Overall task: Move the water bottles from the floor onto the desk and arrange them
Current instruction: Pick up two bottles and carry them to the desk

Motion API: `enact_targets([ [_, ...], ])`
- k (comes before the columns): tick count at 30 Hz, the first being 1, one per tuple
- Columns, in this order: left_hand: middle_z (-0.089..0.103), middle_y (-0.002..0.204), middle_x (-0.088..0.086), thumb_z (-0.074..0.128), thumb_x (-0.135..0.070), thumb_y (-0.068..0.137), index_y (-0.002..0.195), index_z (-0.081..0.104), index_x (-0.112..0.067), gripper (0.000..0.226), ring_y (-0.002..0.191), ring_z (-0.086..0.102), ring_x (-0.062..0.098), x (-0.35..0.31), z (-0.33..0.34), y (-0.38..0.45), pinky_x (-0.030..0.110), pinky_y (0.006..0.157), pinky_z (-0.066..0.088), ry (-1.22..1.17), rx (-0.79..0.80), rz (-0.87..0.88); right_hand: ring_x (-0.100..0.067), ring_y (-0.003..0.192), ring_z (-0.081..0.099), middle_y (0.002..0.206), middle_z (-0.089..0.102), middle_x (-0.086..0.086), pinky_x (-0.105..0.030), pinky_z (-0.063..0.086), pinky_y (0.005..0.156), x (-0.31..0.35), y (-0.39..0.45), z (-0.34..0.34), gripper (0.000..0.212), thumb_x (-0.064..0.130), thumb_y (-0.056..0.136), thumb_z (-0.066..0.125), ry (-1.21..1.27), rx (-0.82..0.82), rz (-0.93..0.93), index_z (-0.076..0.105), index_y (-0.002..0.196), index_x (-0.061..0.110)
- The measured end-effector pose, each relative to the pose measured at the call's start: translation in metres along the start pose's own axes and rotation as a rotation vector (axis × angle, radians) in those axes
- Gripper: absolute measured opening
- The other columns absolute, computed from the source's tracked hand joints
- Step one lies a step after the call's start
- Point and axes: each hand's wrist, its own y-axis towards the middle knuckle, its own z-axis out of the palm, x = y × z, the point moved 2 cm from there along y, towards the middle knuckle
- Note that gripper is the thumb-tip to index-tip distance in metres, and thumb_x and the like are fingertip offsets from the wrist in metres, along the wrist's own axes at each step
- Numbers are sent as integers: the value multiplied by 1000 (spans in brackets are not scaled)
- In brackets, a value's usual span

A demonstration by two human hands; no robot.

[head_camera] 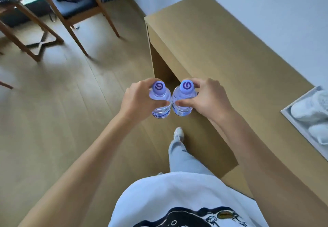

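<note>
Two clear water bottles with pale blue caps are held upright, side by side, in the air at the desk's front edge. My left hand [137, 100] grips the left bottle [160, 99] round its shoulder. The right bottle [182, 100] is gripped the same way by my right hand [207, 99]. The two bottles almost touch. The light wooden desk [221, 52] stretches from the right of the hands toward the far wall. The bottles' lower parts hang over the floor beside the desk edge.
A white tray [291, 122] holding white shoes lies on the desk at the right edge. Two wooden chairs [74, 10] stand on the wooden floor at the far left. My leg and shoe [178, 134] are below the hands, next to the desk.
</note>
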Motion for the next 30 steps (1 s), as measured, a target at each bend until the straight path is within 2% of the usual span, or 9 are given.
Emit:
enact_targets([
  [3,69,85,-10,81,-41,61,95,62,-29,40,84,65,18,-14,-9,68,38,75,52,2,-22,79,-15,75,63,85,72,9,-28,49,68,1,60,-25,40,39,59,85,-8,-48,12,70,94,29],
  [6,70,87,-11,82,-39,60,100,63,-32,45,83,65,16,-33,-16,133,37,77,53,-12,-20,149,-10,70,61,88,71,12,-21,46,65,3,122,-51,41,41,60,86,-18,-90,14,69,96,31],
  [10,70,90,-15,81,-34,61,104,63,-33,47,86,66,10,-42,-21,216,39,81,55,-120,-1,173,-12,74,62,91,71,12,-28,48,69,1,192,-74,43,38,62,86,13,-116,37,70,100,28],
  [12,68,90,-20,82,-30,62,102,62,-36,45,87,65,6,-43,-20,255,39,81,56,-157,26,192,-4,70,59,88,71,12,-25,46,65,-2,223,-78,41,36,62,86,29,-137,54,70,100,28],
  [15,66,90,-25,82,-27,63,100,60,-36,44,85,62,0,-46,-20,311,36,81,56,-171,94,235,0,67,57,84,70,13,-19,43,61,-10,267,-81,37,34,64,84,48,-171,105,70,98,29],
  [18,66,90,-18,85,-21,64,102,62,-27,45,85,61,4,-43,-15,369,33,80,55,-150,176,283,-11,83,64,90,72,10,-28,50,75,-19,308,-79,35,33,65,84,113,-211,170,70,97,28],
  [22,68,92,-10,84,-16,64,101,62,-24,44,81,60,0,-41,-11,445,17,73,49,-144,316,344,-18,90,66,93,74,6,-41,53,82,-27,361,-74,33,29,64,85,168,-319,258,70,93,27],
  [26,68,93,-12,82,-19,66,102,61,-31,43,86,63,8,-41,-13,510,28,76,54,-146,434,382,-11,85,66,88,72,12,-40,54,81,-30,408,-74,30,28,62,85,249,-429,357,66,85,34],
  [30,68,90,-9,81,-17,66,98,62,-30,40,82,62,7,-50,-10,564,22,72,51,-152,519,438,-8,86,67,88,72,16,-39,54,84,-33,445,-70,34,25,61,86,302,-538,425,70,91,29],
])
